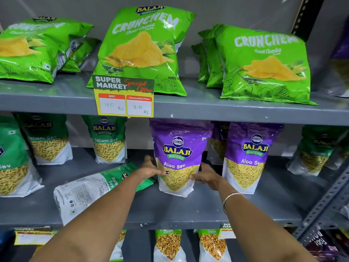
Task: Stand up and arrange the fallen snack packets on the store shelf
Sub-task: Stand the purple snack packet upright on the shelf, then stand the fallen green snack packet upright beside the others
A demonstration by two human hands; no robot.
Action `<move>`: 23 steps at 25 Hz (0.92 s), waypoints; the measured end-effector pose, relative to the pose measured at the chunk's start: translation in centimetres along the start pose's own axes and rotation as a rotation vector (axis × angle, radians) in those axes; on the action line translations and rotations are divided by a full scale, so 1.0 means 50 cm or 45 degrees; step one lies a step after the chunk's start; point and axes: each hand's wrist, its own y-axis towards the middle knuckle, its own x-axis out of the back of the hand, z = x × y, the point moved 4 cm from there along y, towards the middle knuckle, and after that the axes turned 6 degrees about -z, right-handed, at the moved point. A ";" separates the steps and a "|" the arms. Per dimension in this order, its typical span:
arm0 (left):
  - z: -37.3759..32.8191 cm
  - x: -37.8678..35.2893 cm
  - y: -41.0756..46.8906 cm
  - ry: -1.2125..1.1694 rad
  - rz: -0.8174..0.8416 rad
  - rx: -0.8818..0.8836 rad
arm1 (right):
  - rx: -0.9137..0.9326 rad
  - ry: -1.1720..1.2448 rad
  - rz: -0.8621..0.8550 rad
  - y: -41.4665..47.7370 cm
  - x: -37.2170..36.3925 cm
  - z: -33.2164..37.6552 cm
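Observation:
A purple Aloo Sev packet stands upright in the middle of the grey middle shelf. My left hand presses its lower left side and my right hand grips its lower right side. A green-and-white Ratlami Sev packet lies flat on its face on the same shelf, just left of my left forearm. A second purple Aloo Sev packet stands upright to the right, with another partly hidden behind the gap.
Upright green Ratlami Sev packets line the left of the middle shelf. The upper shelf holds green Crunchem chip bags, some leaning or lying. A price tag hangs on its edge. A slotted metal upright stands at right. More packets sit below.

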 end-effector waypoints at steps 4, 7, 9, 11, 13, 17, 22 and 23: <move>0.018 -0.013 -0.008 -0.013 0.039 -0.029 | 0.030 0.187 0.343 0.016 -0.013 -0.004; 0.019 -0.014 -0.014 -0.041 -0.022 -0.036 | 0.136 0.164 0.398 0.024 -0.023 0.000; 0.020 -0.016 -0.018 -0.046 -0.028 -0.022 | 0.155 0.118 0.334 0.030 -0.024 0.001; 0.026 -0.010 -0.022 0.015 0.000 -0.013 | 0.106 0.045 0.320 0.035 -0.019 -0.002; 0.038 0.023 -0.026 0.251 -0.075 -0.021 | -0.100 -0.256 0.278 0.027 -0.008 -0.009; 0.072 0.183 -0.027 0.828 -0.247 -0.035 | -0.859 -0.710 0.520 -0.019 -0.032 -0.054; 0.179 0.385 -0.023 0.599 0.399 -0.170 | -0.921 -0.452 0.613 -0.048 -0.267 -0.027; 0.207 0.427 -0.016 0.501 0.347 -0.043 | -0.890 -0.307 0.485 -0.044 -0.324 -0.024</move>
